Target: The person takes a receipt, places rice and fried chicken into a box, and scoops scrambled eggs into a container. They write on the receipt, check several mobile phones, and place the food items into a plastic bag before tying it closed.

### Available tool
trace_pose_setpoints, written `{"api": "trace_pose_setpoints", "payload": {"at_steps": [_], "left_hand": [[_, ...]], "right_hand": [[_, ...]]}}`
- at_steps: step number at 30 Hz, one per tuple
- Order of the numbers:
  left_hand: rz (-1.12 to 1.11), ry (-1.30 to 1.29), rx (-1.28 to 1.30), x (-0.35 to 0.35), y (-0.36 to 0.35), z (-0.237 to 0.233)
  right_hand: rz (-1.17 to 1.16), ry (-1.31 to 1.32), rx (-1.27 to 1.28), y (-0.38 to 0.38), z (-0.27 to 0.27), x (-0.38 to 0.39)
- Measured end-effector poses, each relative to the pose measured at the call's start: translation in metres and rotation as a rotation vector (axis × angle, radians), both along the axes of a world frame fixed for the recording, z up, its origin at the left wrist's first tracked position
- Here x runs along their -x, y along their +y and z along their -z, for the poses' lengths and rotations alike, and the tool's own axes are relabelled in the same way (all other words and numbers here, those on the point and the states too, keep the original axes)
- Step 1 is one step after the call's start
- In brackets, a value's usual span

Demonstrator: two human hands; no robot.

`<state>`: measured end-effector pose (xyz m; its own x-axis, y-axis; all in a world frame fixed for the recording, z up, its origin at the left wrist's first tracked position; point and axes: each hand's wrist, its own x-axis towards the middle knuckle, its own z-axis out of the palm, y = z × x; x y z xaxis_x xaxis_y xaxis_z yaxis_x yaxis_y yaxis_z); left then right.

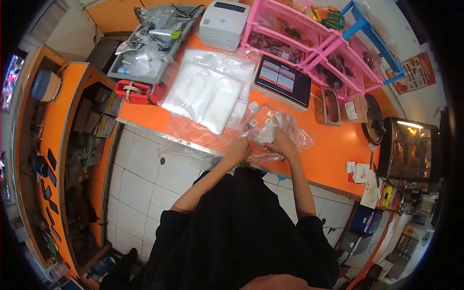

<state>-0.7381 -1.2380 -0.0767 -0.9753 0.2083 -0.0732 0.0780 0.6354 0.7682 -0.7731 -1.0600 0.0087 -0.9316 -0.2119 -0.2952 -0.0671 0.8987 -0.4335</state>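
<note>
My left hand (238,146) rests at the near edge of the orange counter (333,150), fingers closed on the edge of a clear plastic bag (278,126). The bag holds pale pieces of food and lies crumpled on the counter. My right hand (282,143) grips the same bag from its near side, just right of the left hand. A small white label sits on the bag near my left hand. A pile of flat clear bags (210,94) lies just left of and behind my hands.
A white label printer (223,21) and a scale with a dark display (282,79) stand at the back. Pink baskets (309,34) hold packed goods. A red tape dispenser (137,92) and grey tray (145,48) sit left; a heated display case (408,150) right.
</note>
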Motion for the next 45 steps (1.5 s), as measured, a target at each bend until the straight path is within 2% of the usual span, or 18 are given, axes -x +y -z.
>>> {"api": "trace_pose_setpoints", "payload": {"at_steps": [2, 5, 8, 14, 17, 20, 23, 25, 28, 31, 33, 35, 37, 38, 40, 42, 43, 45], "left_hand": [[0.066, 0.126, 0.184, -0.011, 0.000, -0.003], [0.117, 0.122, 0.180, -0.026, -0.005, -0.061], [0.148, 0.237, 0.351, -0.030, -0.005, -0.088], [-0.018, 0.228, 0.055, 0.009, -0.002, -0.146], [-0.029, 0.330, -0.250, 0.022, 0.004, -0.165], [0.015, 0.236, -0.461, 0.035, 0.001, -0.192], [0.170, 0.324, -0.229, 0.051, -0.017, -0.227], [0.204, 0.153, -0.086, 0.078, -0.021, -0.235], [0.266, 0.040, -0.018, 0.119, -0.007, -0.271], [0.260, 0.275, 0.165, 0.120, 0.019, -0.280], [0.294, 0.431, 0.370, 0.108, 0.027, -0.297], [0.410, 0.420, 0.353, 0.111, 0.025, -0.311], [0.474, 0.594, 0.137, 0.118, 0.011, -0.309], [0.478, 0.770, -0.075, 0.122, 0.001, -0.304], [0.490, 0.665, -0.126, 0.124, -0.022, -0.312], [0.582, 0.484, 0.080, 0.125, -0.047, -0.276], [0.644, 0.225, 0.056, 0.135, -0.051, -0.238], [0.730, 0.115, 0.208, 0.150, -0.029, -0.159]], "right_hand": [[-0.095, 0.238, -0.094, 0.003, 0.023, -0.007], [0.015, 0.088, 0.067, -0.001, 0.035, -0.010], [0.070, 0.243, -0.167, -0.022, 0.028, -0.015], [0.045, 0.185, 0.210, -0.007, 0.046, 0.002], [-0.133, 0.305, -0.010, -0.008, 0.006, -0.007], [-0.202, 0.209, 0.032, 0.022, 0.000, -0.017], [-0.305, -0.194, -0.364, 0.029, -0.093, -0.036], [-0.212, -0.229, -0.505, 0.013, -0.185, -0.054], [-0.187, -0.052, -0.497, 0.031, -0.212, -0.089], [-0.491, 0.315, -0.498, 0.038, -0.214, -0.098], [-0.462, 0.415, -0.401, 0.042, -0.228, -0.099], [-0.419, 0.525, -0.212, 0.051, -0.230, -0.100], [-0.361, 0.638, 0.072, 0.075, -0.219, -0.110], [-0.166, 0.662, 0.372, 0.089, -0.202, -0.120], [0.248, 0.663, 0.965, 0.108, -0.148, -0.146], [0.438, 0.482, 0.749, 0.102, -0.109, -0.152], [0.528, 0.395, 0.637, 0.096, -0.088, -0.150], [0.424, 0.398, 0.462, 0.071, -0.031, -0.137]]}}
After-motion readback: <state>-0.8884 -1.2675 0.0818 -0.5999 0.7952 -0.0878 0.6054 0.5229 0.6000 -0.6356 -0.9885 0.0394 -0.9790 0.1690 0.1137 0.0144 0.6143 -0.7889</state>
